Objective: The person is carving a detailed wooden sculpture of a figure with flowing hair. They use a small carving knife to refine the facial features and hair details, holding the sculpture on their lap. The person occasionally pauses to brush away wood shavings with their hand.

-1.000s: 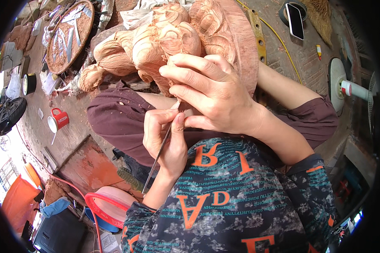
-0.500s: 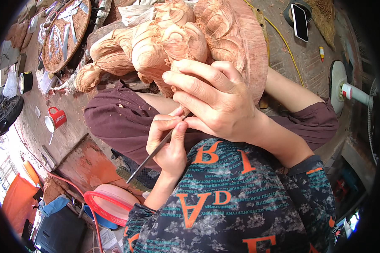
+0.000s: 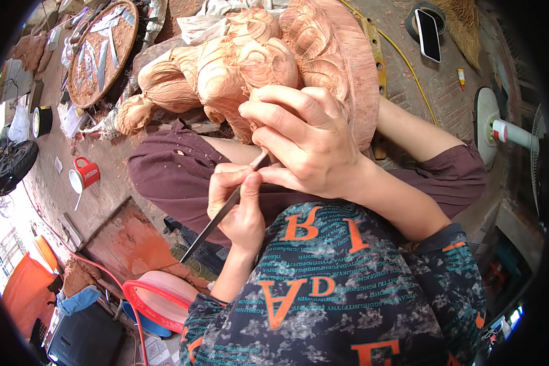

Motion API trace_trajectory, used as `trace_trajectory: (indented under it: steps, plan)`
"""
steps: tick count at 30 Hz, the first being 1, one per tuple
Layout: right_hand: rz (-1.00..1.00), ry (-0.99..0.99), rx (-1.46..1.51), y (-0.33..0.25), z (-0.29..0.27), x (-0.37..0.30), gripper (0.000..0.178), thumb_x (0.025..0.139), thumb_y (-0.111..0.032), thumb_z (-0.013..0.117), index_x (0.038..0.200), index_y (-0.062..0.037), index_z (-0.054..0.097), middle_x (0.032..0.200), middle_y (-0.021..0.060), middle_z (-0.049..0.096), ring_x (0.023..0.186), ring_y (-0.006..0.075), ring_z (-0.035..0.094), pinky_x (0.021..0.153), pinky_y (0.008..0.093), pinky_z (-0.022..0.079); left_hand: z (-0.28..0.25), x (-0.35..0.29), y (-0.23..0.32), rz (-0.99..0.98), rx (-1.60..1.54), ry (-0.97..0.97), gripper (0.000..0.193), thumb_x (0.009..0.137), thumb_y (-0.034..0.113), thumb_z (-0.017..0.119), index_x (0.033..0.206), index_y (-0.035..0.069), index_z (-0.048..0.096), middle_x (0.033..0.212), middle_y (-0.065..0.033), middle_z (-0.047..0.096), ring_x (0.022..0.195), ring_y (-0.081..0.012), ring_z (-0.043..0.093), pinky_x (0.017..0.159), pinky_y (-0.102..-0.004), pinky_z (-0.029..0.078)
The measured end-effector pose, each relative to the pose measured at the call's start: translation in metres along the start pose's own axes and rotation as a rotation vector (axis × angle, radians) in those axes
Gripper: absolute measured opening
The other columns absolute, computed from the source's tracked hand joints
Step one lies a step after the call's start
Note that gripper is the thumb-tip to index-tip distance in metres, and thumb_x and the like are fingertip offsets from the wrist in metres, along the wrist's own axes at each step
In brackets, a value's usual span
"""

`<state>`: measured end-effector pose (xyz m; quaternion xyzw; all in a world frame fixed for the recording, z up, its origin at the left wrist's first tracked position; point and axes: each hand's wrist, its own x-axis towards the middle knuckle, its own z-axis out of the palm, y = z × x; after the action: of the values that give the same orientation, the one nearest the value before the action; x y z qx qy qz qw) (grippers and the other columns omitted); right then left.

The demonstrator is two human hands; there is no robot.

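Observation:
A reddish wood carving with rounded, grooved forms lies across my lap, loose shavings caught in its recesses. My right hand is closed, its fingers curled against the carving's near side. Between its thumb and forefinger passes the upper part of a slim, dark carving chisel. My left hand pinches the chisel's shaft lower down, thumb on top. The shaft slants down and left past this hand. Its upper end, by the wood, is hidden under my right hand.
A round tray of flat metal blades and shavings stands far left. Nearer are a red mug and a red hose. A phone, a yellow cord and a white fan are to the right.
The chisel has turned slightly, showing a broader face, and more of its shaft shows between my hands. My left hand has shifted a little left. The whole view has tilted slightly.

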<state>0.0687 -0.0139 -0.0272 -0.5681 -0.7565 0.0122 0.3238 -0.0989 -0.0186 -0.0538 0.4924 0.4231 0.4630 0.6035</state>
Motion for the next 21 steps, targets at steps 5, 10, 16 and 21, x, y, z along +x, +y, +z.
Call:
trace_trajectory:
  steps: [5,10,16,21]
  plan:
    - [-0.079,0.015,0.016,0.006,0.000,-0.002,0.042,0.064,-0.036,0.072,0.090,-0.0024,0.066,0.125,0.0057,0.059,0.120,0.0230,0.050,0.088,0.0404,0.041,0.006,-0.007,-0.001,0.170,0.229,-0.114,0.010,0.091,0.001,0.064,0.087,-0.001,0.055,0.087,-0.0102,0.059,0.085,-0.0156,0.057,0.097,-0.0392,0.046]
    - [-0.023,0.061,-0.034,0.002,0.007,-0.002,0.039,0.063,-0.031,0.072,0.090,-0.0034,0.066,0.123,0.0046,0.060,0.119,0.0220,0.050,0.087,0.0393,0.041,0.001,0.006,0.008,0.009,0.095,-0.034,0.009,0.091,0.001,0.064,0.089,-0.001,0.055,0.089,-0.0097,0.058,0.080,-0.0131,0.055,0.082,-0.0258,0.046]
    - [-0.020,-0.049,0.063,0.003,-0.006,-0.004,0.042,0.069,-0.030,0.069,0.100,-0.0014,0.067,0.130,0.0082,0.058,0.125,0.0251,0.050,0.090,0.0404,0.039,0.008,0.004,0.012,0.254,0.417,-0.138,0.013,0.079,-0.007,0.070,0.086,-0.002,0.060,0.081,-0.0130,0.061,0.075,-0.0223,0.062,0.079,-0.0356,0.054]
    - [-0.046,-0.048,0.013,0.003,-0.006,-0.009,0.041,0.072,-0.028,0.068,0.103,-0.0007,0.068,0.133,0.0088,0.058,0.126,0.0263,0.051,0.091,0.0398,0.039,0.011,0.003,0.016,0.144,0.449,-0.163,0.012,0.078,-0.006,0.071,0.083,-0.001,0.062,0.078,-0.0122,0.060,0.075,-0.0233,0.064,0.088,-0.0408,0.054]
